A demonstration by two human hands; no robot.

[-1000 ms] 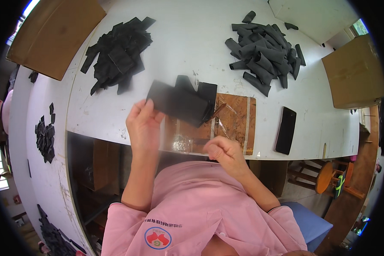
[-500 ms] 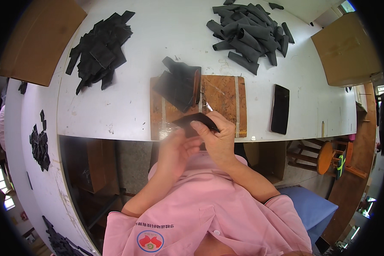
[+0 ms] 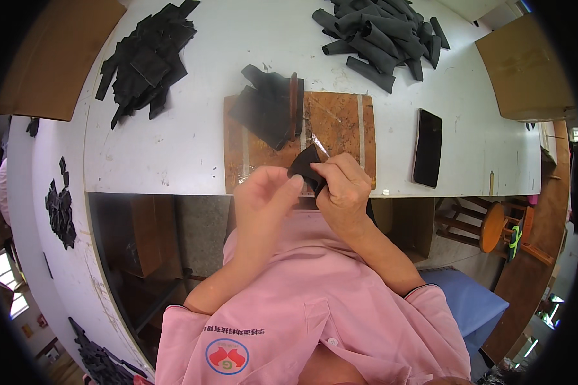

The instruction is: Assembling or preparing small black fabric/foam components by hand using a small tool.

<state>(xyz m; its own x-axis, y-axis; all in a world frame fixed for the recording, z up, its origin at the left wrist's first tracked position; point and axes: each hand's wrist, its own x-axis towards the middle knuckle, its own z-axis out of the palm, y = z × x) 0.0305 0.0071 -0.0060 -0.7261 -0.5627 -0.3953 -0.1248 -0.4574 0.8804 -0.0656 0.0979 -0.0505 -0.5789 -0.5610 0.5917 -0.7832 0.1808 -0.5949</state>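
Note:
A small piece of black fabric is held up over the near edge of the board, folded or bent. My right hand grips its right side between thumb and curled fingers. At its left edge, my left hand pinches it with thumb and fingertips. A thin silver blade-like tool shows just beyond my right hand; whether the hand holds it or it lies on the board cannot be told. Beneath is a worn brown board, with a stack of flat black pieces and an upright brown strip on its left part.
A pile of flat black pieces lies far left, rolled dark tubes far right. A black phone rests right of the board. Cardboard boxes flank the white table. A wooden stool stands below, right.
My left hand has risen to the fabric's left edge and no longer blurs. The fabric piece has turned from lying sideways to more upright. The whole view has shifted slightly.

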